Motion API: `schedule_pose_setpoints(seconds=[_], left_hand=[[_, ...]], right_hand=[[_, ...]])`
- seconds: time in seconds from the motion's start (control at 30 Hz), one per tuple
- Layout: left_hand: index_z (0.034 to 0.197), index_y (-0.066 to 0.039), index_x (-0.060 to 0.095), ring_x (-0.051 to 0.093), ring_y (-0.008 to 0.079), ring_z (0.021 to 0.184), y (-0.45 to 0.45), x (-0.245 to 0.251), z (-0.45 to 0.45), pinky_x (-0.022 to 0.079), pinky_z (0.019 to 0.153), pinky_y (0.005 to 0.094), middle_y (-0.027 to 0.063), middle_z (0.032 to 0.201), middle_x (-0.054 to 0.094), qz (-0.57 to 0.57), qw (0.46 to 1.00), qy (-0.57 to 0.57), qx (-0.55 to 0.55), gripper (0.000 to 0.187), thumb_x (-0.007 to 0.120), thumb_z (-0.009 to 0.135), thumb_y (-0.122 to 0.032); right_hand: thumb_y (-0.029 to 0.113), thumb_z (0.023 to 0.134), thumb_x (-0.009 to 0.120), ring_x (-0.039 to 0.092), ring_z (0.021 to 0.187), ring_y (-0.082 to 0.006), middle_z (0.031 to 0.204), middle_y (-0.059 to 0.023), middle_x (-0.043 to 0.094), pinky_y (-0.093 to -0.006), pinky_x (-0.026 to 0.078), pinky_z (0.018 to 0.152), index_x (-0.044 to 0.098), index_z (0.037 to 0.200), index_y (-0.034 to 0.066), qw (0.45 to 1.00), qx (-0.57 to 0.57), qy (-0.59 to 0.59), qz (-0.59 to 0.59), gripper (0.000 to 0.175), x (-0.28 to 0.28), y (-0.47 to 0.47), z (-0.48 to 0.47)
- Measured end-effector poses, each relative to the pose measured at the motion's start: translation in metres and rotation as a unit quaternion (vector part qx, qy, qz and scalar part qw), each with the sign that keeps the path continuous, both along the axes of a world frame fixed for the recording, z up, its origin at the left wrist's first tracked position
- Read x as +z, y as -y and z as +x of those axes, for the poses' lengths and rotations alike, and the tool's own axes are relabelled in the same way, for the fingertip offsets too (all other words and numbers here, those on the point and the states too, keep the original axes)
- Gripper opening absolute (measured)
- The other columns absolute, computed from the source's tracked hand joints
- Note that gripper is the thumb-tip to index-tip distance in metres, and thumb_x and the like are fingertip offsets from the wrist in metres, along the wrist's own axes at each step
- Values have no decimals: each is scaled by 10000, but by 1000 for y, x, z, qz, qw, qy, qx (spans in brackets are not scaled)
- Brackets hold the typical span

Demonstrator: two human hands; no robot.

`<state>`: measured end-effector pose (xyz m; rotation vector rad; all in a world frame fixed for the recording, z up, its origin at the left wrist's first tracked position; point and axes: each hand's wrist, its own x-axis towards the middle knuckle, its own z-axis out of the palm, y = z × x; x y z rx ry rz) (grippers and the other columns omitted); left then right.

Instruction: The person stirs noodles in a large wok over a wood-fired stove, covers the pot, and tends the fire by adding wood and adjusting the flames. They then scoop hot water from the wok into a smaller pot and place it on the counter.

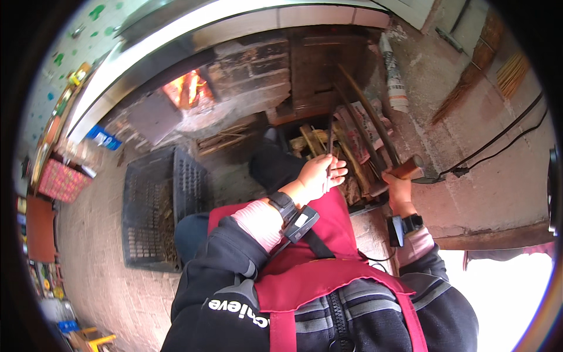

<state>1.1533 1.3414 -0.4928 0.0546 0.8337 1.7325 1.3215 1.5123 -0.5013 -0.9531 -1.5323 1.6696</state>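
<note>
My left hand (320,175) is at the middle, palm partly turned up, with a thin dark rod (330,136) between its thumb and loosely curled fingers. To its right, my right hand (399,189) is closed round a tool with a short, thick wooden handle (408,167); a dark part of it shows at the lower left. Two long, dark poles (367,110) slant from the dark wooden panel down to this hand; whether it grips them too, I cannot tell. Below the poles lies split firewood (352,154) in a dark container, beside crumpled printed paper (358,125).
Flames burn in the brick stove's opening (189,90), upper left, beside a dark metal plate (155,115). A black plastic crate (149,211) stands on the floor at left. Thin sticks (224,138) lie below the stove. Brooms (477,61) and black cables (492,141) are at right.
</note>
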Motion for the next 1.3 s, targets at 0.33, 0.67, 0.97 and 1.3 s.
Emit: schedule_pose_setpoints(seconds=[0.33,0.67,0.97,1.3], left_hand=[[834,-72,539,534,279,1044,-27,-36,-36,443,880,415,139,1066,568,84,981,177,-5,197,449,902,-233],[860,-5,496,529,297,1039,-2,-36,-58,459,882,394,183,1092,531,93,976,198,22,215,389,928,-179],[952,-4,503,525,281,1052,20,-32,-45,425,919,376,175,1073,552,14,998,61,28,224,404,928,-204],[829,-87,520,593,276,914,48,-18,-1,496,774,377,138,968,605,15,995,59,84,184,427,907,-225]], right_hand=[[6,657,650,547,640,-132,710,-26,584,-262,421,587,588,776,18,1000,-21,-18,9,135,-1,-50,-155],[24,642,638,538,608,-154,705,-44,576,-286,417,558,597,786,7,994,52,-14,93,150,-2,-107,-303],[50,630,648,523,582,-170,685,-71,570,-312,400,537,600,801,0,986,77,134,63,184,19,-114,-326],[-24,649,594,547,632,-163,658,-51,533,-270,478,575,525,784,-5,995,60,-35,77,153,27,-43,-157]])
